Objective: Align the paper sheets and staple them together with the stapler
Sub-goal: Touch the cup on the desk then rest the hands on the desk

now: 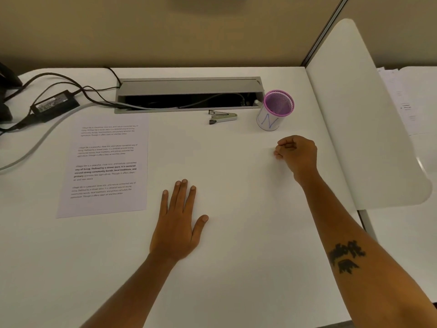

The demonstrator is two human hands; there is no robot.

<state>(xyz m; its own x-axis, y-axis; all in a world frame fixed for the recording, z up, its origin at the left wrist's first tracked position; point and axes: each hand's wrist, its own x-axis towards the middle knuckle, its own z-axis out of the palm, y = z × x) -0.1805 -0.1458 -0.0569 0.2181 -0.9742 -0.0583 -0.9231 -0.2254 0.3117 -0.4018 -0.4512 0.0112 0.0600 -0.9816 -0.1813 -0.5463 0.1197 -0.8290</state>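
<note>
The paper sheets [106, 165] lie at centre left of the white table [236, 185], just left of the flat left hand [178, 223] with straight fingers, while the stapler [222, 117] sits at upper centre, up-left of the right hand [296, 153], fingers curled on nothing, by beige partition walls [165, 31].

printed paper sheet [104, 165] flat, stapler [222, 117] open
</note>
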